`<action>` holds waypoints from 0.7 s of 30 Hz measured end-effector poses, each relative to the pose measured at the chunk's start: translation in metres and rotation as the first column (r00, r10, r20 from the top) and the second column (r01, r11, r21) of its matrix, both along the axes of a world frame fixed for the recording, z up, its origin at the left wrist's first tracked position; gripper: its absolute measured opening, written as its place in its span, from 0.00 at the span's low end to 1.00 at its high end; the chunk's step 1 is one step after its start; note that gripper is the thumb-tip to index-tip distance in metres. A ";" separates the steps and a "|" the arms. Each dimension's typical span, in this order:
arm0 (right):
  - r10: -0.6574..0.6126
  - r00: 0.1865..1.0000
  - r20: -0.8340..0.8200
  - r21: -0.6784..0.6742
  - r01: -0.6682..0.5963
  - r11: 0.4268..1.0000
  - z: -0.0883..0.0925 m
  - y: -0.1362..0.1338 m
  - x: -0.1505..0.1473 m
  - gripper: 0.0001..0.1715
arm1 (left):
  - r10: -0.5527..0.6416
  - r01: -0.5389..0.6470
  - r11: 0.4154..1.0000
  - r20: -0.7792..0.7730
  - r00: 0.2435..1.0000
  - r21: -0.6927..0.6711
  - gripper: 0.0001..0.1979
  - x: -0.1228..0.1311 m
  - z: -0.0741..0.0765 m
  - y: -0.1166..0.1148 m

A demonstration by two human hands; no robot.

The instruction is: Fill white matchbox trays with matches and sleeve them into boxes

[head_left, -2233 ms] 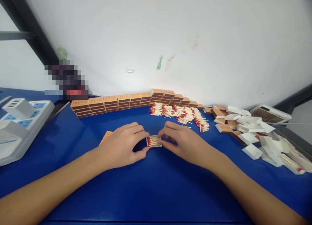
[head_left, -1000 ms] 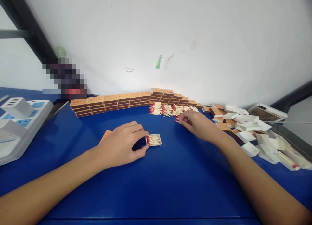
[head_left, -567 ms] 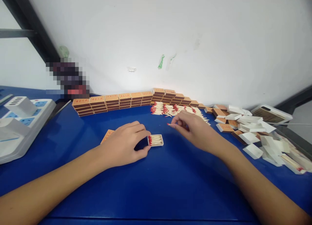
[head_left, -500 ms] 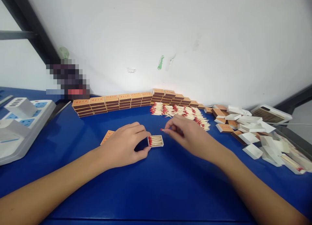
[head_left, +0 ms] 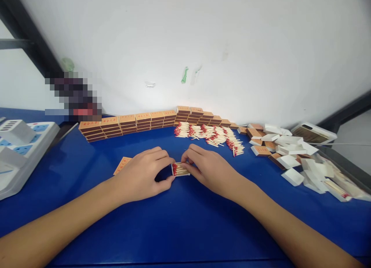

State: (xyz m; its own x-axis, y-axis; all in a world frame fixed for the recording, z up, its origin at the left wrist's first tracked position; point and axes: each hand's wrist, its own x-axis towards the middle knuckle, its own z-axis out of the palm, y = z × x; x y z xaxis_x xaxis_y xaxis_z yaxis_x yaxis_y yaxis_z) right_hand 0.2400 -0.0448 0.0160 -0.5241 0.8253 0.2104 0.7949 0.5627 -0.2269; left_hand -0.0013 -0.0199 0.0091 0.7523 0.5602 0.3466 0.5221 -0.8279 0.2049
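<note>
Holding oblong tray point(head_left: 182, 175) of slim wooden matches point(head_left: 177, 169): left hand point(head_left: 146, 175).

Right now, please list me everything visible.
Wall: one, white, behind
Table: one, blue, below
Match tray: one, white, centre
Matches: many, red-tipped, tray, table
Matchbox stacks: several, orange, along wall
Box piece: one, orange, centre-left
Box heap: one, white-orange, right
Device: one, white, right
Cable: one, white, right
Power strip: one, white, left
Adapters: two, white, on strip
Frame bars: several, black, sides
Left hand: one, at tray
Right hand: one, at tray
</note>
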 end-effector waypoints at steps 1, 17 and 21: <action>-0.007 1.000 0.003 -0.012 0.007 1.000 0.001 0.000 0.001 0.04 | 0.000 0.000 1.000 0.002 1.000 -0.001 0.14 0.000 0.000 0.000; 0.001 1.000 0.000 -0.071 -0.001 0.998 -0.002 0.001 -0.001 0.05 | 0.011 -0.011 1.000 -0.006 1.000 -0.017 0.12 0.001 0.002 -0.002; 0.004 1.000 0.000 -0.071 -0.004 0.997 -0.004 0.001 -0.001 0.05 | 0.004 -0.004 1.000 0.001 1.000 -0.012 0.12 0.001 0.001 -0.001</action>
